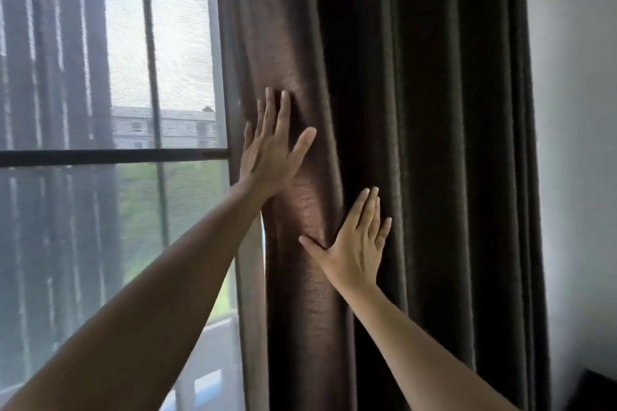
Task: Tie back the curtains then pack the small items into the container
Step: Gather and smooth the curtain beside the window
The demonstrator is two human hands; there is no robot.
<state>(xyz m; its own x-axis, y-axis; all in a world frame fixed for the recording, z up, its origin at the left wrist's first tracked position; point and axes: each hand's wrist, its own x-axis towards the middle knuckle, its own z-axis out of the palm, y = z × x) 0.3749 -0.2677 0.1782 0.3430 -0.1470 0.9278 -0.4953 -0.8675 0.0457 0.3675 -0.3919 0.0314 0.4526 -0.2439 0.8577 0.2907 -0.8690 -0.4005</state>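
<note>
A dark brown curtain hangs in deep folds from the top of the view to the bottom, gathered to the right of the window. My left hand lies flat against the curtain's left edge, fingers spread and pointing up. Lower and to the right, my right hand presses flat on a fold, fingers together and thumb out to the left. Neither hand grips the fabric. No tie-back, small items or container are in view.
A large window with a dark frame and a sheer screen fills the left half. A white wall stands right of the curtain. The corner of some dark furniture shows at the bottom right.
</note>
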